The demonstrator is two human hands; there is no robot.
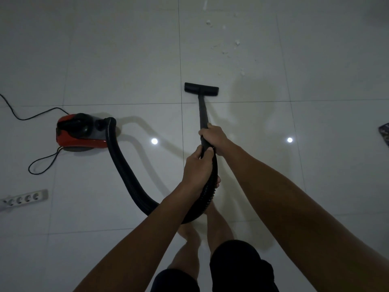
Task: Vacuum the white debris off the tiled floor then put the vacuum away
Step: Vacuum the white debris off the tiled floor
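Red canister vacuum (81, 133) left on tiles; black nozzle (201, 89) short of white debris (231, 39).

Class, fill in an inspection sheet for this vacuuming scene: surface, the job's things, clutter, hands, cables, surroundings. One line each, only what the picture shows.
Surface: glossy pale tiled floor, two ceiling lights reflected in it.
Job's things: red and black canister vacuum on the floor at left; ribbed black hose loops to the black wand; flat black floor nozzle sits short of the white debris scattered ahead.
Clutter: nothing seen.
Hands: right hand grips the wand; left hand grips the hose end just behind it.
Cables: thin black power cord trails left from the vacuum; white power strip lies at left.
Surroundings: dark patterned object at right edge, unidentifiable.
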